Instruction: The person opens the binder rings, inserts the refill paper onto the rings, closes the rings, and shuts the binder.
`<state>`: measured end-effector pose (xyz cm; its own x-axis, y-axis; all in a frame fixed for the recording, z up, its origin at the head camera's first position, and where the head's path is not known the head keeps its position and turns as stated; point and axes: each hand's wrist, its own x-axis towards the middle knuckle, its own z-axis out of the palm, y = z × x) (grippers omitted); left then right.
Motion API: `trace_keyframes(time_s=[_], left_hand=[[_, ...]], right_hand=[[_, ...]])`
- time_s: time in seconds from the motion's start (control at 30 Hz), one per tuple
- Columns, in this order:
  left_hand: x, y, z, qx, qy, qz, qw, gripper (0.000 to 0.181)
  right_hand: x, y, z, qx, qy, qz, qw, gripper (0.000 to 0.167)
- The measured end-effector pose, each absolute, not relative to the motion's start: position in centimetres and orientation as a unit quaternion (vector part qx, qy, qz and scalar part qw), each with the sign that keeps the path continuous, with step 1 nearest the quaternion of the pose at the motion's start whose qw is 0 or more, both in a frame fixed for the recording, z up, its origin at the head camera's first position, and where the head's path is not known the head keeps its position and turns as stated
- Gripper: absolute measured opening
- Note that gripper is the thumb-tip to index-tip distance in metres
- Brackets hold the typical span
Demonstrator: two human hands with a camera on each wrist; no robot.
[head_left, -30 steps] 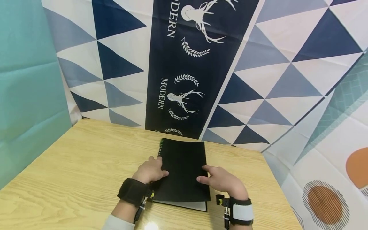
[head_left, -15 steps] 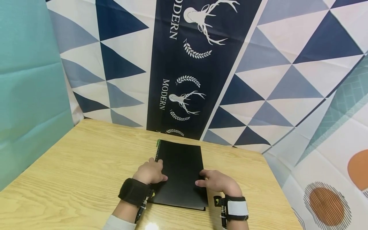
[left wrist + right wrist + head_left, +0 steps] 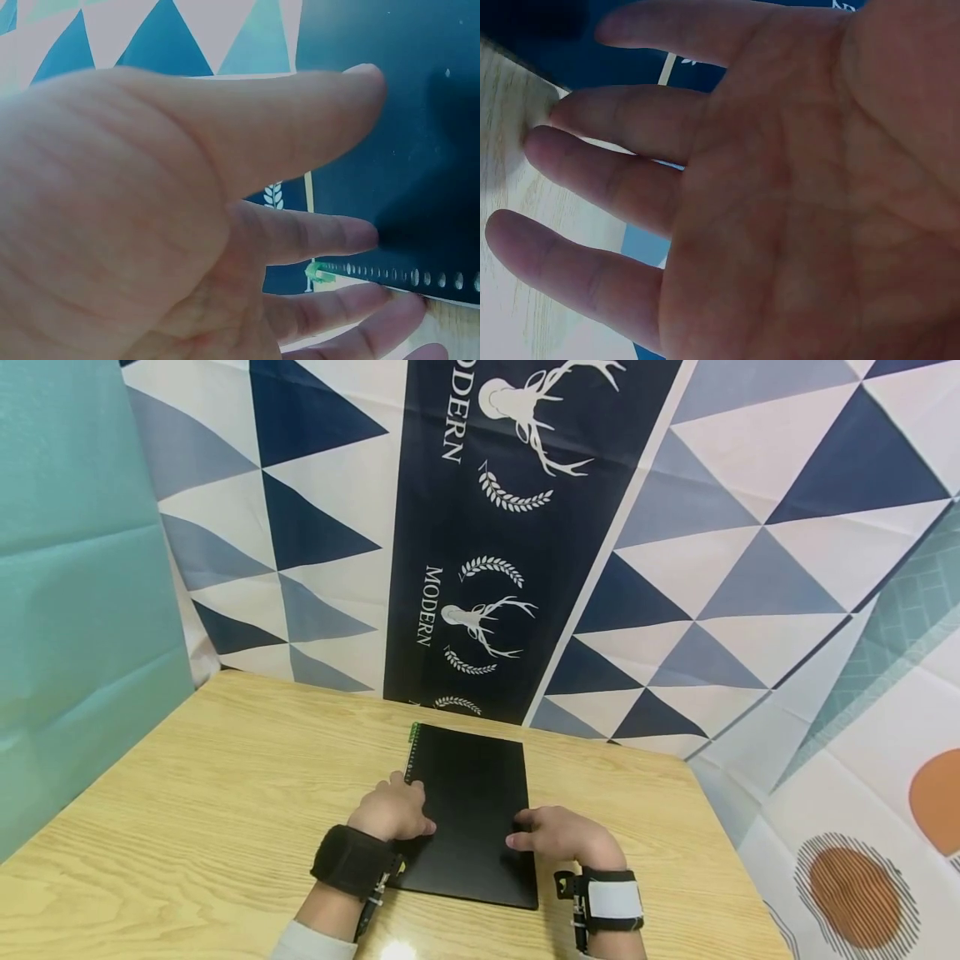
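A black spiral-bound notebook lies closed and flat, its coil of green binding along the left edge. At that edge rests my left hand, thumb over the cover and the other fingers by the binding. In the left wrist view, the left fingers look straight, and the row of binding holes runs past them. My right hand is at the opposite edge, with thumb and index finger over the cover. The right wrist view shows the right fingers spread and nearly straight, some of them over the wood.
The notebook lies on a light wooden table. Behind the table hangs a patterned cloth with triangles and deer heads. A teal cloth borders the left side. Each wrist carries a black strap with a small camera.
The notebook has shifted slightly left, and its front cover has come down flat, hiding the white pages. My right hand has moved a little left and nearer me along with it.
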<state>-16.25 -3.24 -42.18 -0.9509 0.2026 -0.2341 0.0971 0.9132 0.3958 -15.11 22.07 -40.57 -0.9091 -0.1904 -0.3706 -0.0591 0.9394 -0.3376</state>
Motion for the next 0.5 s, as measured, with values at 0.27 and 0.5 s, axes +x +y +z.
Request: trace_keyframes(time_s=[0.27,0.5], left_hand=[[-16.11,-3.35,-42.14,0.082,0.965,0.208,0.136,0.062],[-16.02,-3.43,-42.13,0.082,0.965,0.207,0.138,0.064]], right_hand=[[-15.04,21.49,-40.56,-0.065,0.959,-0.167,0.218,0.049],[-15.33,21.04,-40.68,-0.068,0.96,-0.158,0.22,0.05]])
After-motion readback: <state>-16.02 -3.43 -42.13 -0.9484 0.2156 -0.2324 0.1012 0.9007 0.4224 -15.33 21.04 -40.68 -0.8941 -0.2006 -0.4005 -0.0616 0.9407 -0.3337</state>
